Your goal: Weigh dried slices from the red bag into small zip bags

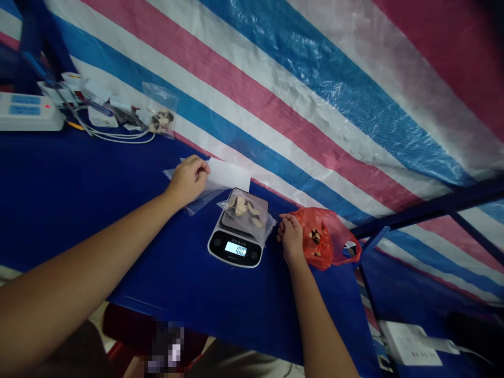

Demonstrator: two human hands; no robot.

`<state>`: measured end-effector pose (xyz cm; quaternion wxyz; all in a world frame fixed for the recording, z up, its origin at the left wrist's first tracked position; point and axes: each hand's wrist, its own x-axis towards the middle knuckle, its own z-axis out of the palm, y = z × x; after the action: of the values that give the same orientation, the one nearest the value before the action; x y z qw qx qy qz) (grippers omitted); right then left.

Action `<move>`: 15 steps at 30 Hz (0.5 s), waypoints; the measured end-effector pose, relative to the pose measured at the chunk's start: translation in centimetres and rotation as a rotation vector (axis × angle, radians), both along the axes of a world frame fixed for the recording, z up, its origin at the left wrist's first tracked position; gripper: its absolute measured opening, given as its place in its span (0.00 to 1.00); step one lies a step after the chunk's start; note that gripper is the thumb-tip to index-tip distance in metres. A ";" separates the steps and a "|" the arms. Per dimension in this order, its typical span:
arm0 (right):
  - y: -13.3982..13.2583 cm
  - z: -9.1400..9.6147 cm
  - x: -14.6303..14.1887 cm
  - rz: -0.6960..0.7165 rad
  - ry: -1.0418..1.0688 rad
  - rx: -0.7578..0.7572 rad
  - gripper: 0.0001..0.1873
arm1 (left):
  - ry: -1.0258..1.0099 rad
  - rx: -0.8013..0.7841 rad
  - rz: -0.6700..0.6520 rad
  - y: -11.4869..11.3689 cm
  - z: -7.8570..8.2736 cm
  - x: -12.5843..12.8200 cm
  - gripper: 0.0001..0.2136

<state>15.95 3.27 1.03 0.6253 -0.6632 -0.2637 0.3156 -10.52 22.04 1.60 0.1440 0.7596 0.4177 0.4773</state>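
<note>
On the blue surface stands a digital kitchen scale (pixel 236 247) whose lit display reads 10.0. A clear plastic bag (pixel 264 227) with several pale dried slices (pixel 246 207), perhaps mushroom, lies on its weighing plate. My left hand (pixel 191 178), fingers curled in, rests over flat clear bags (pixel 197 202) and beside a white sheet (pixel 230 173); nothing shows in its fingers. My right hand (pixel 290 235) is between the scale and an open red plastic bag (pixel 328 218), its fingers loosely bent and apart. Dark-and-pale pieces (pixel 315 236) show inside the red bag.
A filled clear bag (pixel 160 118) leans at the back left, close to tangled white cables (pixel 118 136) and a power strip (pixel 29 113). Striped sheeting (pixel 252 94) rises behind the table. Another power strip (pixel 411 341) is at lower right, past the table edge.
</note>
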 end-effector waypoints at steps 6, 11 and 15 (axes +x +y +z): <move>0.0 -0.1 0.1 0.009 -0.009 -0.013 0.12 | 0.015 -0.001 0.004 0.1 -0.1 -0.1 0.07; 0.0 -0.1 0.1 0.015 -0.007 -0.008 0.12 | 0.021 0.012 0.005 0.1 -0.2 0.0 0.09; 0.0 0.1 0.1 0.025 -0.021 -0.001 0.13 | 0.024 0.039 -0.007 0.1 0.0 0.0 0.08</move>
<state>16.04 3.29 1.09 0.6183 -0.6634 -0.2784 0.3166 -10.53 22.13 1.56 0.1256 0.7695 0.4073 0.4755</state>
